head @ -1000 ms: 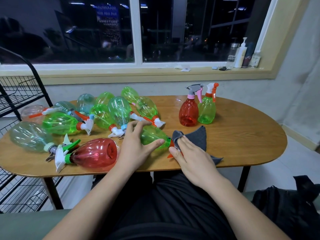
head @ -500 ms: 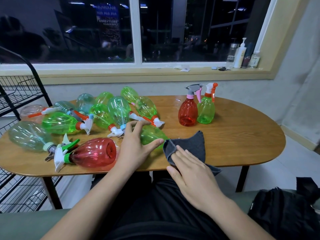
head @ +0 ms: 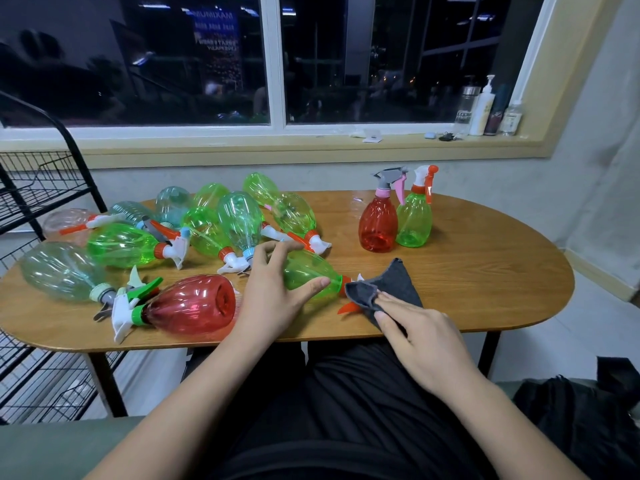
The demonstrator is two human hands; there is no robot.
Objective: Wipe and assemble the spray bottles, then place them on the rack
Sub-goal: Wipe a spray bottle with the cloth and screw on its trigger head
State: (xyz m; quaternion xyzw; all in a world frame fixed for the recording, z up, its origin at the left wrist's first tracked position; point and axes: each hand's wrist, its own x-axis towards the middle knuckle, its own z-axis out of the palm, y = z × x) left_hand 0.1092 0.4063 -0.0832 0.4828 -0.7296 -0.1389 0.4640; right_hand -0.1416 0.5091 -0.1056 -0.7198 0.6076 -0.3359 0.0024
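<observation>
Since half a second ago the right hand [head: 419, 327] has slid forward, pushing the grey cloth [head: 398, 282] up against the neck of the lying green bottle [head: 304, 271], so its orange trigger [head: 348, 308] shows again below the cloth's bunched edge. That hand lies palm down, fingers nearly straight, pressing on the cloth rather than pinching it (whether the thumb is tucked under, I cannot tell). The left hand [head: 273, 296] clasps the bottle's wide end, thumb laid along the near side and fingers arched over the far side.

The bottle is clear ribbed plastic, pear-shaped, on its side on the oval wooden table [head: 467, 271], neck to the right. The cloth looks soft and matte, folded into a rough triangle.

Just left of that bottle lies a red bottle [head: 194, 303] with a green and white sprayer. Behind and left of it is a heap of green and pale bottles [head: 239, 220] on their sides. Behind and right of it stand an upright red bottle [head: 377, 226] and an upright green one [head: 414, 220], touching. Far left of it is a black wire rack [head: 41, 188]
</observation>
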